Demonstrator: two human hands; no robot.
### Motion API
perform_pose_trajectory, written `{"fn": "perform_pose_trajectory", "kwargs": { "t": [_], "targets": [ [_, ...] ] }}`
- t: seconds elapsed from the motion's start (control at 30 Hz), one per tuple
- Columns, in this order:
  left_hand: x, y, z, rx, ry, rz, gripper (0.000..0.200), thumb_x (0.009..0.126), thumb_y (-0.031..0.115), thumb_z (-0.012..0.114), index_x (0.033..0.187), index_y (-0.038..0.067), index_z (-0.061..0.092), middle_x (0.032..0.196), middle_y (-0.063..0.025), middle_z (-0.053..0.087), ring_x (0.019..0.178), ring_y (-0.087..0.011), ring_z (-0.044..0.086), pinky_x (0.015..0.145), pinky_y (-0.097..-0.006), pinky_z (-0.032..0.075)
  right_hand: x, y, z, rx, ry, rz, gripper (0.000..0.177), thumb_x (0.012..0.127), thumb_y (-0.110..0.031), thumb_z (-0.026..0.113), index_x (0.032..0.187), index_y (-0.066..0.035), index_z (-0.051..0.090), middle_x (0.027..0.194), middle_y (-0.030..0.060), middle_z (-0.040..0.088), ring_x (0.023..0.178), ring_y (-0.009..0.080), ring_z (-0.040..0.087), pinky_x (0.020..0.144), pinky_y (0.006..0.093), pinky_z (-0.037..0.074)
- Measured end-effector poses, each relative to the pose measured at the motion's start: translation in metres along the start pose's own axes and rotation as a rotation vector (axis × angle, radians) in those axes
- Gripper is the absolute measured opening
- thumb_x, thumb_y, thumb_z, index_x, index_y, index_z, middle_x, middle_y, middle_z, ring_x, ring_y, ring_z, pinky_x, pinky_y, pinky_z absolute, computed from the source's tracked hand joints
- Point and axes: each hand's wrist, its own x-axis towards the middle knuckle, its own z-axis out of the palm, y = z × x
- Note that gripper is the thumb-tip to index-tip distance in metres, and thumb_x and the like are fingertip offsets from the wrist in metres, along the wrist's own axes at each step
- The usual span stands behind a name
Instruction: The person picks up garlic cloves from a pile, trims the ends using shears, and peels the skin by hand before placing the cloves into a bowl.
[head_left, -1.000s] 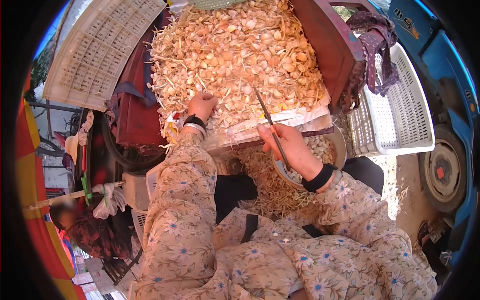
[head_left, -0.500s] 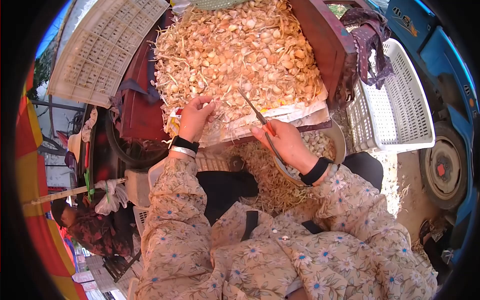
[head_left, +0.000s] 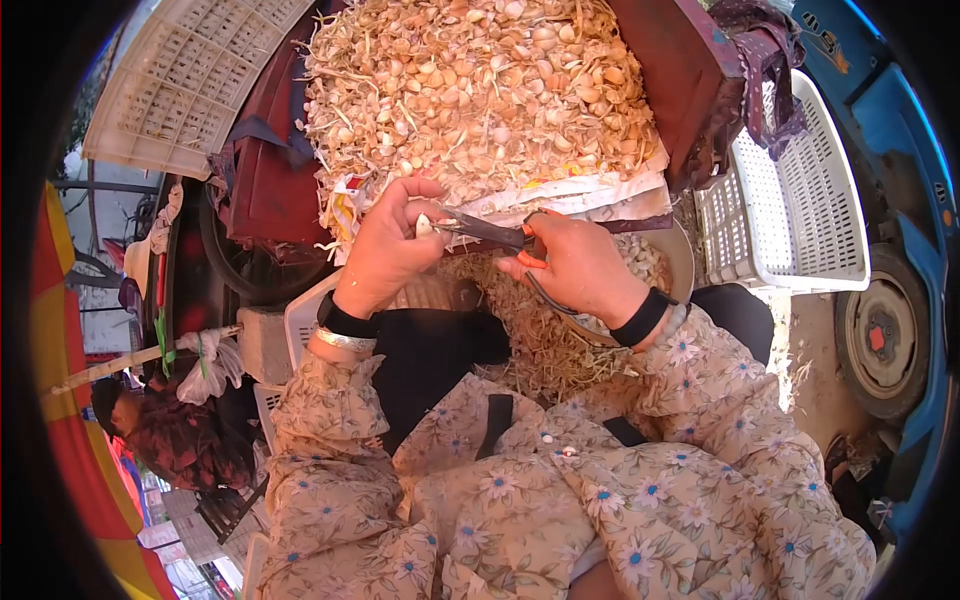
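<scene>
My left hand (head_left: pixel 388 245) pinches a pale garlic clove (head_left: pixel 424 226) between thumb and fingers. My right hand (head_left: pixel 585 265) is wrapped round dark scissors (head_left: pixel 488 231) with orange on the handles. The scissor blades point left, their tips at the clove in my left hand. Beyond both hands lies a wide heap of garlic cloves (head_left: pixel 480 90) with dry skins and stalks. Below my right wrist, a round basin (head_left: pixel 680 262) with cloves in it is partly hidden by my hand and sleeve.
A white plastic basket (head_left: pixel 790 200) stands at the right, beside a blue vehicle (head_left: pixel 915 130) with a wheel (head_left: pixel 882 335). A perforated tray (head_left: pixel 195 80) leans at the upper left. Dry stalks (head_left: pixel 545 370) lie below my hands. Another person (head_left: pixel 180 435) is at the lower left.
My hands have come together, and a clove now shows in my left fingers. The scissors have swung from pointing up-left to nearly level, reaching the clove. The whole view has shifted slightly.
</scene>
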Motion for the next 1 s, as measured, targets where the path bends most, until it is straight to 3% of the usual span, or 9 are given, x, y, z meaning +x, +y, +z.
{"fn": "perform_pose_trajectory", "kwargs": {
  "t": [0.1,0.27,0.47,0.73,0.77,0.87,0.9,1.0],
  "targets": [
    [-0.004,-0.002,-0.003,0.008,-0.018,0.013,0.043,0.073,-0.006,0.056,0.112,0.004,0.041,0.087,-0.0011,0.055,0.065,-0.0042,0.051,0.054,-0.0146,0.039,0.001,-0.009,-0.009,-0.001,-0.166,0.048,0.042,0.074,-0.042,0.067,0.081,-0.002,0.060,0.077,0.0139,0.060,0.072,0.0335,0.060,0.063,0.0414,0.047],
    [-0.011,-0.007,-0.007,0.043,-0.009,0.021,0.043,0.072,-0.007,0.054,0.111,0.005,0.041,0.088,-0.0008,0.054,0.072,-0.0040,0.050,0.061,-0.0152,0.039,-0.002,-0.006,0.000,-0.023,-0.128,0.001,0.046,0.075,-0.045,0.065,0.083,-0.001,0.062,0.075,0.0155,0.061,0.071,0.0333,0.060,0.062,0.0415,0.047],
    [-0.027,-0.018,-0.012,0.197,0.038,-0.005,0.039,0.072,-0.008,0.052,0.107,0.005,0.041,0.089,-0.0018,0.055,0.076,-0.0037,0.049,0.063,-0.0160,0.038,-0.007,-0.006,0.006,-0.033,-0.248,-0.044,0.050,0.075,-0.050,0.064,0.084,-0.001,0.063,0.067,0.0163,0.061,0.066,0.0339,0.061,0.060,0.0419,0.048],
    [-0.077,-0.035,-0.007,0.090,0.183,-0.020,0.032,0.074,-0.009,0.051,0.102,0.004,0.042,0.085,-0.0011,0.055,0.073,-0.0039,0.049,0.063,-0.0159,0.038,-0.020,-0.020,0.018,0.089,-0.418,-0.071,0.050,0.074,-0.054,0.062,0.075,-0.004,0.064,0.064,0.0168,0.060,0.065,0.0363,0.060,0.060,0.0429,0.047],
    [-0.083,-0.036,-0.005,0.057,0.208,-0.018,0.030,0.075,-0.009,0.052,0.101,0.004,0.042,0.082,-0.0002,0.055,0.072,-0.0032,0.048,0.063,-0.0156,0.037,-0.020,-0.024,0.016,0.078,-0.417,-0.107,0.049,0.075,-0.050,0.066,0.077,-0.001,0.062,0.056,0.0146,0.057,0.055,0.0310,0.059,0.052,0.0375,0.046],
    [-0.100,-0.038,-0.011,0.111,0.305,-0.005,0.030,0.076,-0.009,0.052,0.101,0.004,0.042,0.084,-0.0024,0.057,0.076,-0.0054,0.053,0.066,-0.0166,0.040,-0.021,-0.030,0.019,0.309,-0.496,0.068,0.049,0.078,-0.050,0.064,0.072,-0.001,0.060,0.051,0.0091,0.053,0.047,0.0198,0.053,0.048,0.0300,0.042],
    [-0.107,-0.043,-0.023,0.069,0.325,-0.040,0.028,0.077,-0.008,0.052,0.101,0.004,0.043,0.087,-0.0045,0.059,0.080,-0.0073,0.056,0.069,-0.0177,0.042,-0.021,-0.027,0.022,0.461,-0.429,0.158,0.050,0.082,-0.050,0.060,0.068,-0.002,0.057,0.050,0.0022,0.050,0.046,0.0099,0.047,0.045,0.0239,0.037],
    [-0.132,-0.065,-0.071,0.037,0.543,-0.162,0.015,0.079,-0.005,0.053,0.091,0.004,0.048,0.077,-0.0056,0.060,0.057,-0.0077,0.051,0.050,-0.0192,0.039,-0.013,-0.016,0.015,0.673,-0.303,0.368,0.050,0.083,-0.050,0.058,0.067,-0.003,0.055,0.054,0.0000,0.052,0.049,0.0078,0.048,0.044,0.0235,0.036]
  ]
}}
